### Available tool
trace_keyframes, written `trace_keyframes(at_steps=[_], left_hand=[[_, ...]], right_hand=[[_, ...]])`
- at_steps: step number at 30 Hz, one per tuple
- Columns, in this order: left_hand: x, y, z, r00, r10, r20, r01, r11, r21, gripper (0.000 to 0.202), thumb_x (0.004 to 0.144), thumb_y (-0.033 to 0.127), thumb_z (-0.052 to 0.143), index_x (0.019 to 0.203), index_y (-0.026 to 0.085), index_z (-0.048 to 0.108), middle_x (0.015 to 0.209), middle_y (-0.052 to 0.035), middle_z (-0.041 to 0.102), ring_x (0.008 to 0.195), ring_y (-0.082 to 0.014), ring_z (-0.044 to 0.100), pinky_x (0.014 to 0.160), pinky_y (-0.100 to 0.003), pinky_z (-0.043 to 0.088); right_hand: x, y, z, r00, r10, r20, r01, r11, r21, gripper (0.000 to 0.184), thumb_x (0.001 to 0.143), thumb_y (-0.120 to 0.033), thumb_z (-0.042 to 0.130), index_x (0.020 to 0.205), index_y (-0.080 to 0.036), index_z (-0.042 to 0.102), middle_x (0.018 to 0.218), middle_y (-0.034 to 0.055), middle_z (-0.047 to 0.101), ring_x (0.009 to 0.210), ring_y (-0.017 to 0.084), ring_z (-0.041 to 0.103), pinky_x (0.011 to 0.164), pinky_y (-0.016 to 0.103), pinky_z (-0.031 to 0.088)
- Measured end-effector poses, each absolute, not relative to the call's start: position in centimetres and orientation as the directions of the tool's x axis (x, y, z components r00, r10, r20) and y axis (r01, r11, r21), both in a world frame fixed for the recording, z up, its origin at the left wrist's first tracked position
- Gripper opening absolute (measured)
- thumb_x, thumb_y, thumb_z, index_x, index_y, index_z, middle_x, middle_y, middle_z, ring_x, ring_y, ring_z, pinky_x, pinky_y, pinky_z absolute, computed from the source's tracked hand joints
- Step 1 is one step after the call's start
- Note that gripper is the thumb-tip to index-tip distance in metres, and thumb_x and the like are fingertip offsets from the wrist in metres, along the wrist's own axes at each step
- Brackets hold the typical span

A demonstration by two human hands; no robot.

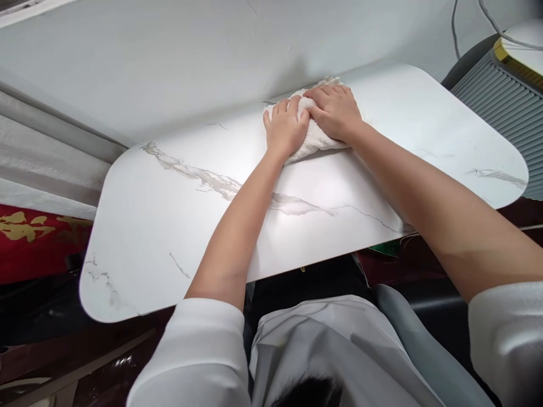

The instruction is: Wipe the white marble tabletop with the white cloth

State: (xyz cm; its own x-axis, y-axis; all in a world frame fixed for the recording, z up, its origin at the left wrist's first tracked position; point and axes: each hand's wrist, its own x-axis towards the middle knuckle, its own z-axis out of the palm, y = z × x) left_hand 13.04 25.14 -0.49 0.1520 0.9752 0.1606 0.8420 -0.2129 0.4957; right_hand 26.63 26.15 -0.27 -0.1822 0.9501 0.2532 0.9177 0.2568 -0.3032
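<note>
A white cloth (319, 135), thick and folded with a terry-like surface, lies near the back edge of the white marble-patterned table (169, 226). On its left part my left hand (288, 127) presses down, fingers bent over the fabric. My right hand (335, 110) grips the cloth's right part, with the thumb side close to the left hand. Both arms reach forward across the table. The palms hide much of the cloth, and its near edge shows below them.
Behind the table rises a pale wall (190, 56). A pale curtain (42, 147) and a red cloth with gold marks (38, 243) are at the left. A grey ribbed cabinet (504, 107) stands at the right, with cables (492, 17) above.
</note>
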Motion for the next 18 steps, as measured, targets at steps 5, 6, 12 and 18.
trace_keyframes(at_steps=[5,6,12,18], left_hand=[[13.4,27.9,-0.5,0.130,0.982,0.136,0.832,-0.182,0.523,0.062,0.082,0.056,0.027,0.142,0.047,0.041,0.144,0.0100,0.053,0.149,-0.0273,0.021,0.129,-0.045,0.008],[13.4,28.3,-0.5,0.124,0.982,0.143,0.836,-0.181,0.518,0.061,0.084,0.054,0.028,0.142,0.046,0.042,0.144,0.0092,0.053,0.149,-0.0276,0.022,0.128,-0.046,0.009],[13.9,30.1,-0.4,0.129,0.967,0.219,0.878,-0.214,0.428,0.043,0.097,0.031,0.035,0.137,0.026,0.052,0.142,-0.0058,0.054,0.138,-0.0288,0.041,0.123,-0.051,0.022],[14.1,30.6,-0.2,0.112,0.973,0.203,0.889,-0.189,0.418,0.044,0.098,0.032,0.035,0.139,0.026,0.049,0.143,-0.0057,0.053,0.137,-0.0264,0.042,0.122,-0.049,0.024]], right_hand=[[26.4,28.8,0.1,-0.120,0.967,0.225,0.937,0.185,-0.295,0.049,0.090,-0.027,0.036,0.134,-0.017,0.055,0.136,0.0067,0.057,0.127,0.024,0.044,0.115,0.046,0.026],[26.4,29.4,0.0,-0.107,0.970,0.218,0.940,0.170,-0.295,0.050,0.089,-0.028,0.036,0.133,-0.017,0.056,0.135,0.0063,0.058,0.127,0.024,0.045,0.114,0.045,0.027],[26.7,31.4,0.1,-0.113,0.954,0.277,0.930,0.200,-0.308,0.040,0.092,-0.025,0.040,0.126,-0.017,0.059,0.130,0.0044,0.061,0.124,0.022,0.047,0.113,0.041,0.030],[26.8,31.6,0.2,-0.118,0.948,0.297,0.941,0.202,-0.272,0.034,0.097,-0.021,0.041,0.124,-0.016,0.060,0.128,0.0039,0.060,0.123,0.019,0.048,0.114,0.035,0.031]])
